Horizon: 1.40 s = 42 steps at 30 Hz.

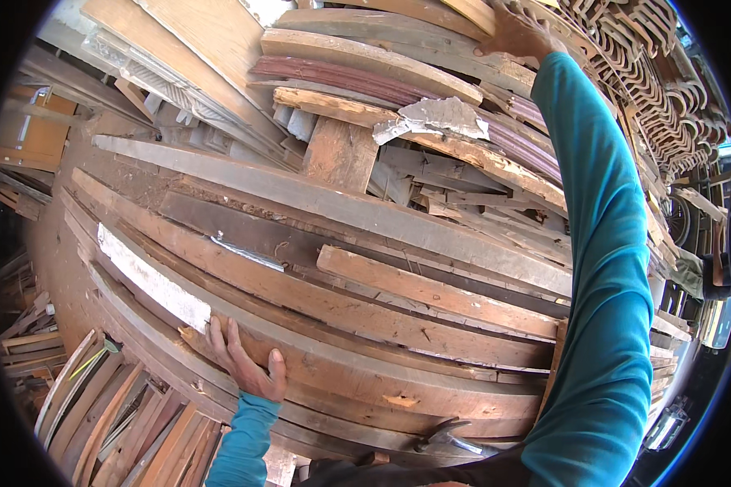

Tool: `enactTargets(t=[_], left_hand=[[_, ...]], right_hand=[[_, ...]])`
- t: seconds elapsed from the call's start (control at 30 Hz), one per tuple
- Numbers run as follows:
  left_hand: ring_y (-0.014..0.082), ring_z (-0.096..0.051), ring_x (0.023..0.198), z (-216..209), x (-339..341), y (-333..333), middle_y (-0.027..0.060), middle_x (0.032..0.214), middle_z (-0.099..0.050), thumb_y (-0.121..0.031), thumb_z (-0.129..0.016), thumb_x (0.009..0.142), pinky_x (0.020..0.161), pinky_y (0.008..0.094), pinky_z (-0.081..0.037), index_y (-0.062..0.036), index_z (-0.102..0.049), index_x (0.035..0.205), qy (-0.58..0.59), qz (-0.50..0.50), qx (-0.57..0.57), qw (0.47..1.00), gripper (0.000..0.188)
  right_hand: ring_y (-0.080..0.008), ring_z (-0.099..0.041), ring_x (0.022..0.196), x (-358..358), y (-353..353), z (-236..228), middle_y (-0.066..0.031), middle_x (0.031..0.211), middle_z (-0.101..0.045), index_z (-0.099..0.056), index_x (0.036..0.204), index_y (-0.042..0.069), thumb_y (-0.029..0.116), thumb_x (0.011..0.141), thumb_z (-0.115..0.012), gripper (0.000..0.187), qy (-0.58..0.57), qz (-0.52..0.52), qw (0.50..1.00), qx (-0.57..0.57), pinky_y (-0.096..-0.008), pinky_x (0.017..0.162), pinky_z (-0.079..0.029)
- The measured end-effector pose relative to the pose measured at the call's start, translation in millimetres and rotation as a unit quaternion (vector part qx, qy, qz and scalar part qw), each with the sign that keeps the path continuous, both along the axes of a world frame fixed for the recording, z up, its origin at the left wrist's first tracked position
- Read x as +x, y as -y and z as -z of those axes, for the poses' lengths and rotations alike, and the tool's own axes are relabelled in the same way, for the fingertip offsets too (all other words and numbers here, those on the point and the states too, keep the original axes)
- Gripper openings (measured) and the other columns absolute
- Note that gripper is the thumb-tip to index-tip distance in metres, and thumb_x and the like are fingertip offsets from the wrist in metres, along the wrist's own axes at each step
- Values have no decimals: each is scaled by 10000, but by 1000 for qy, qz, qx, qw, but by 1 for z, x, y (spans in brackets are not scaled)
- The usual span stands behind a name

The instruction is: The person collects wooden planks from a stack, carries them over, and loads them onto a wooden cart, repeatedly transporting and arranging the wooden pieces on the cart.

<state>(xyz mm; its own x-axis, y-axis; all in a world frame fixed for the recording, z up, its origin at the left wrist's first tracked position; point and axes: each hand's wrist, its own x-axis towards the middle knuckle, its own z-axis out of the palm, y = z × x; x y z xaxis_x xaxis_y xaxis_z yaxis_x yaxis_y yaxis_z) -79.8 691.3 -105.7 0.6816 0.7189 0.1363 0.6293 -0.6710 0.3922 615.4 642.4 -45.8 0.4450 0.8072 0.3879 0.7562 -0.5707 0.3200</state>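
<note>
My left hand (248, 364) rests on a long brown wooden plank (365, 357), fingertips by its edge and thumb apart. Its fingers are spread, not wrapped around anything. Just beyond the fingertips is a white-coated strip of wood (154, 280). My right hand (521, 34) is stretched far out to the upper right, fingers spread on a board (430, 15) at the far stack. A claw hammer (443, 437) lies on the planks close to my body. On a plank in the middle lies a slim shiny strip (248, 253) whose kind I cannot make out.
Stacked boards (365, 53) fill the far side, with a broken whitish piece (434, 119) on top. Pale panels (203, 45) lean at the far left. Shorter wood pieces (130, 422) stand at the near left. Curved wooden parts (642, 77) are piled at the far right.
</note>
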Motion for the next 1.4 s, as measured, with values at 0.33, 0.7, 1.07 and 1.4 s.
enactTargets(t=[0.33,0.7,1.07,1.4], left_hand=[[528,-166,1518,0,0,-5,316,1628,-215,-458,-581,922,1203,676,-158,68,-327,1543,-11,-1,2,1000,853],[536,-208,1496,-2,3,4,326,1606,-245,-384,-623,872,1207,658,-181,62,-377,1485,18,-9,7,1000,797],[487,-304,1470,16,0,0,320,1560,-344,-371,-455,934,1206,622,-219,35,-447,1358,105,19,26,994,587],[459,-380,1405,46,-18,-23,294,1477,-402,-295,-539,955,1180,605,-294,56,-448,1358,119,59,106,986,543]], right_hand=[[-452,-427,1422,-7,-4,13,-263,1406,-554,-396,1528,173,479,661,-875,1036,-150,101,982,-46,-622,1109,-395],[-460,-675,1098,-48,2,-10,-290,1184,-666,-466,1343,47,385,706,-874,829,-187,116,973,-66,-558,931,-529],[-444,-708,962,-158,179,-123,-293,1045,-678,-452,1374,31,315,704,-882,846,-149,111,982,-30,-537,778,-573],[-396,-711,834,-357,506,-248,-226,1012,-671,-472,1265,39,279,717,-854,711,-85,291,953,-5,-499,719,-565]])
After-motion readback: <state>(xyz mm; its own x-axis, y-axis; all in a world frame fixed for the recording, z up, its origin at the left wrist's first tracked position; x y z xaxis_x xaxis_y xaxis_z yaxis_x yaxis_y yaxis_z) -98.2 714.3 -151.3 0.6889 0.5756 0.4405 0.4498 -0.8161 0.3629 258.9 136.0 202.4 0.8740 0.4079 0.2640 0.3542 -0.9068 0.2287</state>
